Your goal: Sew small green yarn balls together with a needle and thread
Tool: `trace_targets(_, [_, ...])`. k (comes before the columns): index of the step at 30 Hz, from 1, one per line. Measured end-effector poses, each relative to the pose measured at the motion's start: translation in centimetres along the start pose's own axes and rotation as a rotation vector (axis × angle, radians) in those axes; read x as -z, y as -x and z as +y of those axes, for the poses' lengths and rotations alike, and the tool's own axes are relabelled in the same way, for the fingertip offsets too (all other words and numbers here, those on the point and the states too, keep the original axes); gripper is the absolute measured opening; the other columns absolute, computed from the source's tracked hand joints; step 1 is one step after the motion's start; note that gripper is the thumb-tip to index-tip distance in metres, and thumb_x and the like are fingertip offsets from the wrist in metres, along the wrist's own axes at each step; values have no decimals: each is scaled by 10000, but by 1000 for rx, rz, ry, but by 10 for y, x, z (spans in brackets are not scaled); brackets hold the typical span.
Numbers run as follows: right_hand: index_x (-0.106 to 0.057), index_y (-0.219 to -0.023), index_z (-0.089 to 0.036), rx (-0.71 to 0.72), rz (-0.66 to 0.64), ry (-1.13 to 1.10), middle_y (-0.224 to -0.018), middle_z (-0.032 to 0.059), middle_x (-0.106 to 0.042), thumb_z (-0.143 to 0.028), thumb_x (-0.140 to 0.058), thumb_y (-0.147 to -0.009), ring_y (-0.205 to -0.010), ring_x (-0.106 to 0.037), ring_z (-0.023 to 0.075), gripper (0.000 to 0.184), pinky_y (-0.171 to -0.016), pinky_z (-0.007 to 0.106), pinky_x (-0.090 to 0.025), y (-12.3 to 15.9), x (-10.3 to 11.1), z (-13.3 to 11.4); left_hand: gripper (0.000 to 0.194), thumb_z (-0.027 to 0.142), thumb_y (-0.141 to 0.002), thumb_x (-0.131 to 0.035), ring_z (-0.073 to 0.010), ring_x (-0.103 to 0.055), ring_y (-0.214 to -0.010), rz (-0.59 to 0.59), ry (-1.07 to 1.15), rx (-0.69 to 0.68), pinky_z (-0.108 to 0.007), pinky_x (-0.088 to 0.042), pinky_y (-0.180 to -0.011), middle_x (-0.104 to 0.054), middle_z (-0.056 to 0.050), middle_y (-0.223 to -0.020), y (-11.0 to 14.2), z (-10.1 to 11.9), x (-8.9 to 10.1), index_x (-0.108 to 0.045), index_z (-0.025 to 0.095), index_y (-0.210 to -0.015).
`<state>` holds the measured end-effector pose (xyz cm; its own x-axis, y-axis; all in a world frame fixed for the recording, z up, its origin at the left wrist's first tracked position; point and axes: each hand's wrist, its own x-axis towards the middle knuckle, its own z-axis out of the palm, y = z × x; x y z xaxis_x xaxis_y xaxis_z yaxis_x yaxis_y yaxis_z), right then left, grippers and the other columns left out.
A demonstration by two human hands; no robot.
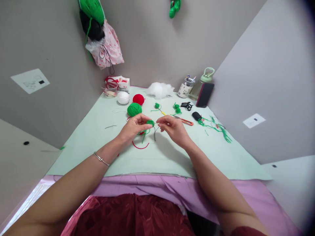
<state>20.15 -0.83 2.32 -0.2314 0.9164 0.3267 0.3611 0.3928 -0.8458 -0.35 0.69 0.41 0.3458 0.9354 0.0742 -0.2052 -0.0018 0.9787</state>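
Observation:
My left hand (138, 124) pinches a small green crocheted piece (151, 123) between thumb and fingers above the table. Close by on its right, my right hand (169, 126) is closed in a pinch at the end of a thin, pale, needle-like line that runs from the piece. Whether this is a needle or a strand I cannot tell. Dark thread (155, 135) hangs in a loop between the hands. Below my left hand lie green yarn ends and a bit of red, partly hidden, and a curved red strand (140, 147).
Behind my hands sit green (134, 109), red (138, 99) and white (123, 97) yarn balls and white stuffing (160, 90). To the right are an orange cutter (186, 122), a black hair claw (187, 105), yarn scraps (222, 129), a phone (205, 95) and a bottle (197, 88).

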Motion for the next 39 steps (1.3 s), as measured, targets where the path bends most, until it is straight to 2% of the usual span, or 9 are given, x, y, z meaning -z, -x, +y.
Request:
trace_targets(4, [-645,-1032,-208,31,18,-30,-766,-9,-632,-204,-593,-882,-640,-649,131,159,-670,289,-543,4,-9,-1,344,322,-657,-866,-137,-611,-806,-8,-9,1,-293,-462,-757,-690,-7,-881,-1,-3,-1,-667,189,-903])
trace_targets(7, [-608,-1088,-223,127,39,148,-852,22,-687,-204,-494,-961,-728,-682,148,172,-733,302,-548,8,-13,-6,350,347,-676,-853,-129,-600,-770,14,-18,7,-283,-453,-726,-673,-1,-848,-1,-5,-2,-661,187,-921])
trace_targets(12, [-651,-964,-200,330,90,645,-999,81,-716,-252,-516,-1002,-850,-684,176,150,-700,271,-482,11,-18,-10,375,413,-661,-845,-151,-611,-793,30,-139,-34,-294,-467,-749,-671,-19,-844,2,-5,-6,-640,165,-854])
trace_targets(20, [-666,-874,-193,377,110,849,-870,56,-712,-215,-511,-990,-743,-653,144,195,-584,250,-401,11,-22,-11,244,329,-704,-752,-161,-584,-806,67,-293,-179,-313,-481,-784,-599,-1,-822,5,-7,-13,-583,182,-799])
trace_targets(24, [-645,-842,-208,493,244,494,-919,71,-727,-216,-533,-974,-792,-669,153,173,-660,274,-489,18,-23,-33,215,298,-712,-732,-154,-564,-791,80,-366,-232,-308,-474,-770,-568,6,-816,4,-9,-11,-561,188,-782])
trace_targets(27, [-588,-941,-223,306,180,-13,-885,47,-722,-317,-525,-1003,-607,-645,126,129,-514,264,-477,19,-12,-52,227,289,-711,-736,-148,-559,-772,113,-408,-226,-305,-471,-759,-564,12,-809,2,-10,-7,-546,190,-783])
trace_targets(30, [-522,-913,-237,116,100,-388,-649,-33,-647,-400,-572,-982,-429,-563,107,184,-385,224,-389,17,18,-70,239,274,-714,-742,-148,-567,-773,165,-455,-215,-304,-482,-745,-567,12,-826,0,-12,-3,-534,194,-800])
trace_targets(35, [-557,-817,-239,289,351,-598,-487,-110,-372,-343,-750,-864,-336,-333,51,225,-329,196,-254,17,72,-89,282,250,-709,-768,-135,-575,-754,200,-444,-169,-271,-491,-674,-554,18,-838,-1,-9,0,-515,200,-822])
trace_targets(39, [-576,-818,-225,254,349,-667,-481,-113,-266,-307,-720,-875,-366,-181,53,175,-349,208,-187,13,72,-78,367,345,-777,-774,-94,-612,-672,36,-89,-23,-251,-520,-657,-555,37,-861,2,2,1,-607,224,-1080])
